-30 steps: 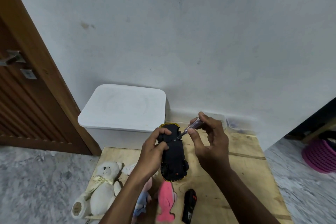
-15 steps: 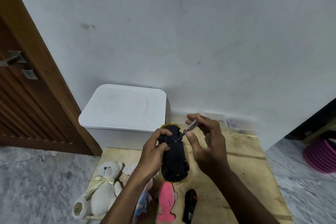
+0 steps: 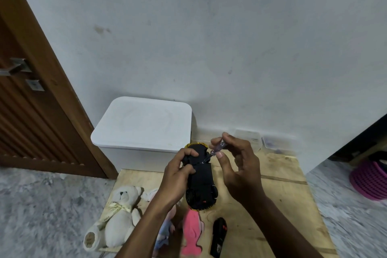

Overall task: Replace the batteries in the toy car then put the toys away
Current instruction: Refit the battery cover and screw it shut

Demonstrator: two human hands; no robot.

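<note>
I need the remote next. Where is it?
The black remote lies on the wooden board at bottom centre, right of the pink fish toy.

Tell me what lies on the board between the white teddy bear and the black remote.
In the head view, between the white teddy bear and the black remote lie a pale blue-pink soft toy, partly hidden by the left forearm, and a pink fish toy.

The screwdriver tip's contact on the toy car is too small to tell.
</note>
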